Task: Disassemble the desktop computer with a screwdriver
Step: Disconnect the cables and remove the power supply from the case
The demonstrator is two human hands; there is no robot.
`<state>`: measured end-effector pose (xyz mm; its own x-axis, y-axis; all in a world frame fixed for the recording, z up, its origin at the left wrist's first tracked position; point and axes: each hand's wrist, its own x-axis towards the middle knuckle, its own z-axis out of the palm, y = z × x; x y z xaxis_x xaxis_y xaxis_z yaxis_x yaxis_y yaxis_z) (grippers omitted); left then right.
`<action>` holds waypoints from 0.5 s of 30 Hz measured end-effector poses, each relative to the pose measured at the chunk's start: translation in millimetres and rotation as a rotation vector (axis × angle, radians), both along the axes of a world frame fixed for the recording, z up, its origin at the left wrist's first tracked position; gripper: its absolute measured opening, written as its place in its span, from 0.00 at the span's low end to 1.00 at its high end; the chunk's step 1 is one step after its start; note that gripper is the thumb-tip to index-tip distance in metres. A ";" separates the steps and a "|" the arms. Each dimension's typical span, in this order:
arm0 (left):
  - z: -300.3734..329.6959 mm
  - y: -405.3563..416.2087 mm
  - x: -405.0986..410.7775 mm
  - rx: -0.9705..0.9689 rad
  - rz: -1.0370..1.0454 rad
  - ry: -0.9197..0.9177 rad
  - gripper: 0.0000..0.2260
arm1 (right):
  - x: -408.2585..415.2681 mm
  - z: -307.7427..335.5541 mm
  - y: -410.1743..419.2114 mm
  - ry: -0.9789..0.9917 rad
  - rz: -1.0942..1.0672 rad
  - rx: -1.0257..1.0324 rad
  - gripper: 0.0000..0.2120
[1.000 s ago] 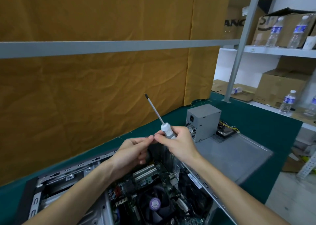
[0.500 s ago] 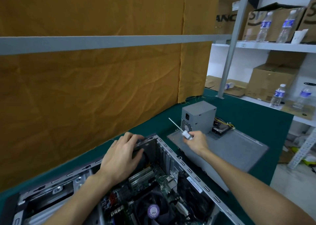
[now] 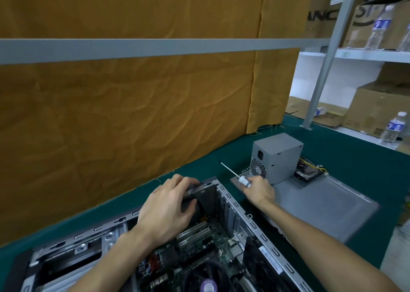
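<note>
The open desktop case (image 3: pixel 250 223) lies on its side on the green table, motherboard (image 3: pixel 199 256) and CPU fan (image 3: pixel 208 286) exposed. My left hand (image 3: pixel 170 209) reaches into the case's far corner and grips the black rear fan (image 3: pixel 189 205) there, fingers over the case rim. My right hand (image 3: pixel 259 189) is outside the case to the right, shut on the white-handled screwdriver (image 3: pixel 240 179), low over the removed grey side panel (image 3: pixel 321 207). The shaft points up and to the left.
A removed grey power supply (image 3: pixel 277 156) stands on the side panel, with a drive and yellow cables (image 3: pixel 309 169) behind it. An orange cloth (image 3: pixel 133 105) backs the table. Shelves on the right hold cardboard boxes (image 3: pixel 381 105) and water bottles (image 3: pixel 393 129).
The hands were together at the screwdriver above the case. My left hand dropped onto the rear fan, and my right hand carried the screwdriver right and down to the side panel.
</note>
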<state>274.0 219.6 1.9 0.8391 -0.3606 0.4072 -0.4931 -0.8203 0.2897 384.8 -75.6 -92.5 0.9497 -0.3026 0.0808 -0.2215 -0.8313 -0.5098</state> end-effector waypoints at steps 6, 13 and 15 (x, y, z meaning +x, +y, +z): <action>1.6 -1.6 -0.4 -0.003 0.004 0.009 0.17 | 4.9 2.4 -3.4 0.018 -0.049 0.104 0.04; 0.3 0.5 -1.0 -0.009 -0.008 0.010 0.17 | -1.4 12.3 -0.5 0.010 -0.066 0.155 0.01; -0.6 1.3 -0.2 -0.014 -0.010 0.009 0.17 | -10.7 19.9 -3.4 -0.036 -0.040 0.266 0.06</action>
